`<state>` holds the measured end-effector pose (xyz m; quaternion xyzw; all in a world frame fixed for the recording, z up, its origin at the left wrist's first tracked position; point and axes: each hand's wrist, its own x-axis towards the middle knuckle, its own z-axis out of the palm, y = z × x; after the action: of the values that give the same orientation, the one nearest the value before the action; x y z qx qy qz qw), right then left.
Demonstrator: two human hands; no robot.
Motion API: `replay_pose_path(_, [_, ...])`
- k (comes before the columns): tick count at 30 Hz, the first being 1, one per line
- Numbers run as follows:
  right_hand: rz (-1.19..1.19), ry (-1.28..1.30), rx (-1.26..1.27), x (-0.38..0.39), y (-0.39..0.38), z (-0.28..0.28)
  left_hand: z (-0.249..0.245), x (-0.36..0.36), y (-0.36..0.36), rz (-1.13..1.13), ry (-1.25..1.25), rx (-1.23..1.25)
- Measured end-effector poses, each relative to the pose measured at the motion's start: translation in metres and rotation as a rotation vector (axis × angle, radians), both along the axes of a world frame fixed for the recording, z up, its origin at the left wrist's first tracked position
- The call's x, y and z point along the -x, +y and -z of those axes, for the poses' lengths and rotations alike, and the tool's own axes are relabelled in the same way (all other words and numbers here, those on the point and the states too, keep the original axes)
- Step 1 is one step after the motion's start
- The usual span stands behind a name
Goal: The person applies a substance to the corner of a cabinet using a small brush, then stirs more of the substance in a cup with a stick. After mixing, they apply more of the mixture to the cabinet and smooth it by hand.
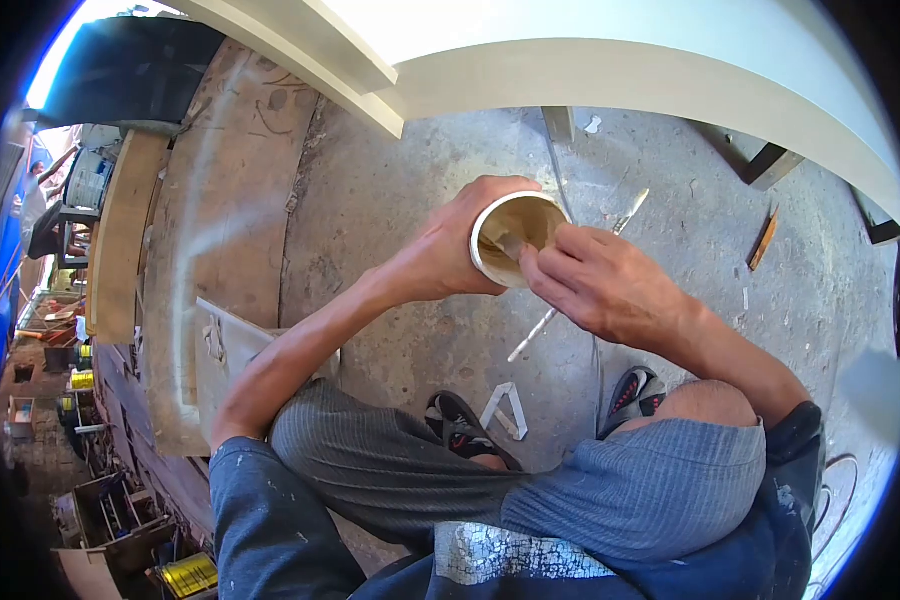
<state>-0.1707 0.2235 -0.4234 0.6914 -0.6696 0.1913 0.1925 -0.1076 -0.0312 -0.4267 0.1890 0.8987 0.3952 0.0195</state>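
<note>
My left hand point(457, 240) is wrapped round a white-rimmed tub point(479, 262), tilted so that its mouth faces me. Beige paste coats the inside of the tub. Fingers of my right hand point(595, 275) are closed at the tub's mouth on a small putty knife point(513, 246), whose flat blade reaches inside. The knife's handle is hidden by my fingers. Behind my right hand runs a long, thin, paint-marked brush point(631, 212), which appears to lie on the floor.
A cream-painted panel with a frame point(610, 75) stands close in front. On the concrete floor point(410, 345) are a white triangular piece point(505, 410) and a brown wooden sliver point(765, 240). Boards point(225, 200) lie to the left. Another person point(45, 195) is at the far left.
</note>
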Motion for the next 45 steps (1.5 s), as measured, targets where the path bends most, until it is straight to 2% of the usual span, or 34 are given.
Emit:
replay_pose_path(2, [-0.009, 0.0, -0.046, 0.001, 0.005, 0.002, 0.001, -0.001, -0.001, 0.005, 0.026, 0.049])
replay_pose_path(6, [0.09, -0.073, -0.055, 0.013, 0.013, -0.009, -0.003, -0.001, 0.001, -0.004, -0.041, -0.029])
replay_pose_path(9, [0.123, -0.03, 0.109, 0.014, 0.003, -0.005, -0.003, 0.004, 0.003, 0.013, -0.004, -0.041])
replay_pose_path(13, [-0.009, -0.028, 0.088, 0.0, -0.006, 0.01, -0.002, 0.003, 0.003, 0.061, 0.066, 0.008])
replay_pose_path(16, [-0.119, 0.024, -0.08, 0.007, 0.002, 0.001, 0.001, -0.002, 0.002, 0.09, 0.105, 0.045])
replay_pose_path(19, [-0.042, 0.092, -0.041, 0.021, 0.007, -0.002, -0.002, -0.001, 0.002, 0.062, 0.084, 0.029])
replay_pose_path(22, [0.069, -0.003, -0.044, 0.026, 0.015, -0.018, -0.008, 0.001, 0.003, 0.02, 0.028, -0.003])
replay_pose_path(25, [0.109, -0.031, 0.134, 0.018, 0.004, -0.006, -0.009, 0.001, 0.006, 0.0, -0.015, -0.042])
replay_pose_path(28, [0.087, 0.066, 0.077, 0.002, -0.003, 0.001, -0.003, 0.004, 0.001, 0.037, 0.039, -0.042])
replay_pose_path(32, [-0.087, 0.091, -0.102, 0.007, 0.0, -0.007, -0.002, -0.001, -0.003, 0.041, 0.056, 0.023])
replay_pose_path(35, [-0.056, 0.129, -0.074, 0.019, 0.003, -0.008, -0.004, -0.003, 0.001, 0.014, 0.006, 0.006])
replay_pose_path(38, [0.047, 0.057, 0.018, 0.021, 0.005, -0.023, -0.01, 0.0, 0.002, -0.008, 0.003, -0.02])
replay_pose_path(41, [0.065, 0.051, 0.106, 0.009, -0.006, -0.005, -0.008, 0.004, 0.002, 0.025, 0.044, -0.024])
replay_pose_path(45, [-0.036, 0.024, -0.005, 0.005, -0.005, -0.007, -0.003, -0.003, 0.0, 0.039, 0.078, 0.006])
